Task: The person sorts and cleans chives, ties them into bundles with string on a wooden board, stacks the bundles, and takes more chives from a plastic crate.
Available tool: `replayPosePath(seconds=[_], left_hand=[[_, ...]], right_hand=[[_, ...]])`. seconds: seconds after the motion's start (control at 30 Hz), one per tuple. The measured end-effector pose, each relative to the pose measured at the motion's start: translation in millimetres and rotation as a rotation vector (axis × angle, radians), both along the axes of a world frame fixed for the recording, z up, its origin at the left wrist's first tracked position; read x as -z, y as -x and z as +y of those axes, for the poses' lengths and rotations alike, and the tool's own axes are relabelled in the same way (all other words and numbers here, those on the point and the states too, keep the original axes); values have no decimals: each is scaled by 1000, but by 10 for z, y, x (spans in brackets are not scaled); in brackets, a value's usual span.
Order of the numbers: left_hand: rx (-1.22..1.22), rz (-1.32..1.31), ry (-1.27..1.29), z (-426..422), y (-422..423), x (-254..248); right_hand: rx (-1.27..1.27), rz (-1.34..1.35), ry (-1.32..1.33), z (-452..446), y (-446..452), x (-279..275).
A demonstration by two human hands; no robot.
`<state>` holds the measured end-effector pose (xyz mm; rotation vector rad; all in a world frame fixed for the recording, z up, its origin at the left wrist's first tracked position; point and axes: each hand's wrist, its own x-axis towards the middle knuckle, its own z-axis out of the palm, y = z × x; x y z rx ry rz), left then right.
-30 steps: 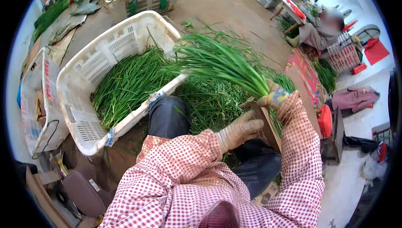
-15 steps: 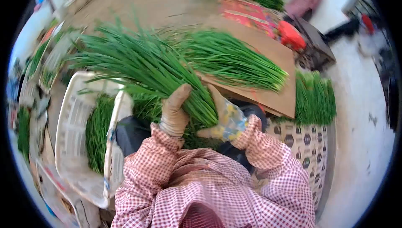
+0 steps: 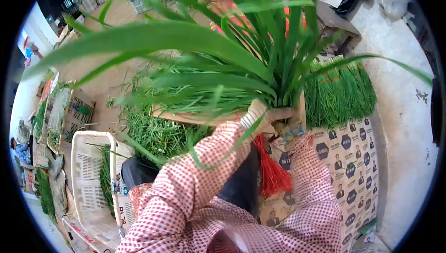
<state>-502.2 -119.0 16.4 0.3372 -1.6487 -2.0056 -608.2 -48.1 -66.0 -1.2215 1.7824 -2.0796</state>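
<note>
A bunch of garlic chives [image 3: 274,74] stands upright, its long leaves fanning up close to the camera. My left hand [image 3: 261,114], in a pale work glove, is closed around the lower stalks. My right hand [image 3: 291,127], in a glove with a floral cuff, grips the base just beside it, its fingers partly hidden. Below the hands hangs a hank of red ties [image 3: 275,171]. Behind the held bunch, more chives [image 3: 186,97] lie on a cardboard sheet [image 3: 200,117], mostly covered by the leaves.
A white plastic crate [image 3: 79,174] with some chives stands at my left. Loose chive trimmings [image 3: 155,134] lie beyond it. To the right, tied chive bundles [image 3: 341,95] stand upright on a printed mat [image 3: 348,160]. More crates [image 3: 76,113] line the far left.
The chives went from lying slanted to the left to standing upright, nearer the camera. Both hands moved right with them and now sit close together at the base. The view has shifted.
</note>
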Motion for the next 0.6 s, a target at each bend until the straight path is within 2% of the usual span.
replayPosePath(seconds=[0.07, 0.13, 0.17, 0.2, 0.27, 0.3, 0.33, 0.37, 0.43, 0.47, 0.5, 0.57, 0.6], left_hand=[[27, 100, -311, 51, 112, 146], [61, -5, -303, -22, 4, -135], [93, -80, -296, -64, -65, -237], [87, 106, -164, -169, -107, -65], [40, 76, -62, -355, -392, -162], [-128, 79, 110, -458, -519, -59], [-166, 242, -143, -461, -677, -114], [-207, 425, -379, -462, -834, -172], [-284, 415, -351, -703, -1201, -130], [-344, 512, -396, -804, -1366, 14], [-409, 620, -433, -865, -1520, 64], [-484, 630, -458, -915, -1908, 154], [-522, 632, -500, -945, -2075, 157]], right_hand=[[204, -331, 271, -169, 314, 891], [-13, 318, -96, 111, -22, -305], [-10, 312, -103, 101, -17, -441], [-69, 350, -188, 69, 8, -498], [-229, 471, -311, -53, -91, -809], [-225, 572, -481, -172, -252, -878], [-230, 687, -644, -292, -413, -949], [-220, 758, -956, -329, -742, -1328], [-262, 846, -919, -582, -1204, -1405], [-391, 890, -892, -676, -1313, -1461], [-418, 906, -878, -694, -1384, -1447], [-719, 759, -538, -704, -1373, -1381], [-656, 719, -329, -635, -1358, -1339]])
